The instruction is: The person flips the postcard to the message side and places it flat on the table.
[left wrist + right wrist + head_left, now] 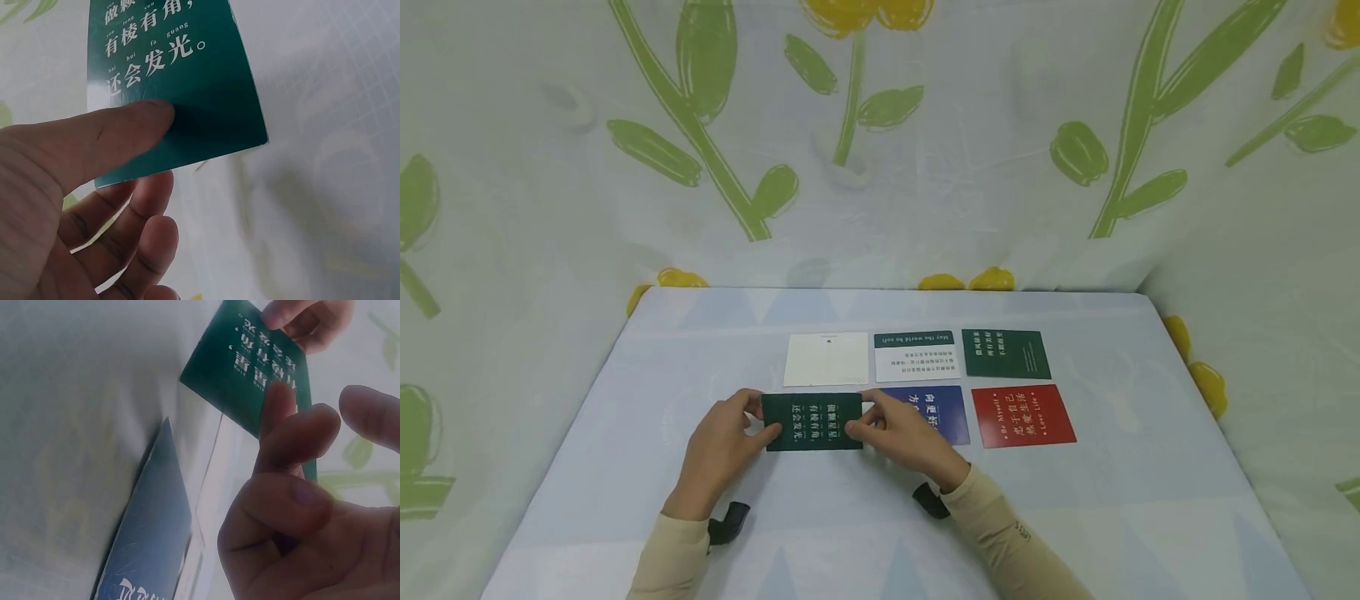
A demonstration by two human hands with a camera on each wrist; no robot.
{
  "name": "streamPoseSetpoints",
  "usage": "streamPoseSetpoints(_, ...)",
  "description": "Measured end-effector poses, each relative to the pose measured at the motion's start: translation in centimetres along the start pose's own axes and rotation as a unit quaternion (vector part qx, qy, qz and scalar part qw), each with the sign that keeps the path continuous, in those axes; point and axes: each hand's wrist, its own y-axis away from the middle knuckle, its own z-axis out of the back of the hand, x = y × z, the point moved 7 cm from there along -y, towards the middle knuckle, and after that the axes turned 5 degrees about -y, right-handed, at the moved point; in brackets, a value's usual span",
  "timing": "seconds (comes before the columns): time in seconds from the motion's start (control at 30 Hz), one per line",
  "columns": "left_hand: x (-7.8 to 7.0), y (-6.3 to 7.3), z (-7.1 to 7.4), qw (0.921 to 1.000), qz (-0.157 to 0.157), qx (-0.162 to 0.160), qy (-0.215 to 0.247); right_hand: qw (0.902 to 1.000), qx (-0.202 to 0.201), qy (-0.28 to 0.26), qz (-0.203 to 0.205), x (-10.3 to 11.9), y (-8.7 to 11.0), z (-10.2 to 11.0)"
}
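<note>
A dark green card (812,422) with white Chinese characters is held above the table. My left hand (722,442) pinches its left end, thumb on the printed face, as the left wrist view of the card (181,69) shows. By the right end is my right hand (902,433); its thumb overlaps the card edge in the head view. In the right wrist view, that hand (294,506) has thumb and forefinger apart, the fingers loosely bent, one fingertip overlapping the card (231,369). Behind the right hand lies a blue card (953,417), partly covered.
On the table (625,467) lie a cream card (826,360), a white card with a green band (916,358), another green card (1007,354) and a red card (1024,417). Floral cloth (970,167) hangs behind and at both sides.
</note>
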Motion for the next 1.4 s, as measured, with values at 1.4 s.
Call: streamPoseSetpoints(1.4,0.9,2.0,0.5,0.9901,0.076,0.047,0.108,0.9938,-0.037,0.073,0.076,2.1,0.9,1.1)
